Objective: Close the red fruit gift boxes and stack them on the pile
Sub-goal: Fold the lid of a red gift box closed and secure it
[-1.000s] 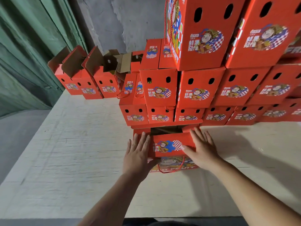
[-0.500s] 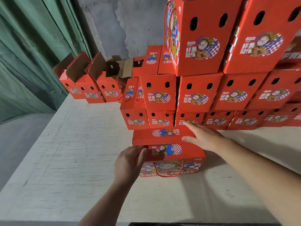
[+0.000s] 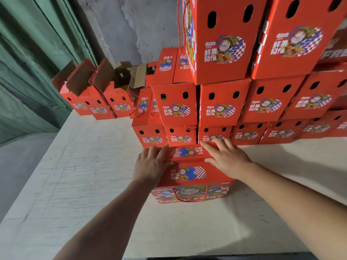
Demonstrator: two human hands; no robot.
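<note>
A red fruit gift box point(image 3: 189, 175) with a cartoon print and a red rope handle stands on the pale board in front of me, both top flaps folded down. My left hand point(image 3: 152, 164) lies flat on the box's left top edge, fingers spread. My right hand point(image 3: 225, 158) presses flat on the far flap at the right. Neither hand grips anything. Directly behind the box rises the pile of closed red boxes point(image 3: 221, 107), several tiers high.
Three red boxes with open brown flaps point(image 3: 105, 91) stand at the back left beside the pile. A green corrugated wall point(image 3: 32, 62) runs along the left, a grey concrete wall behind. The pale board point(image 3: 84, 184) stretches left and toward me.
The far flap has come down over the box's open top. My left hand moved from the box's left side up onto its top; my right hand stays pressing on the flap.
</note>
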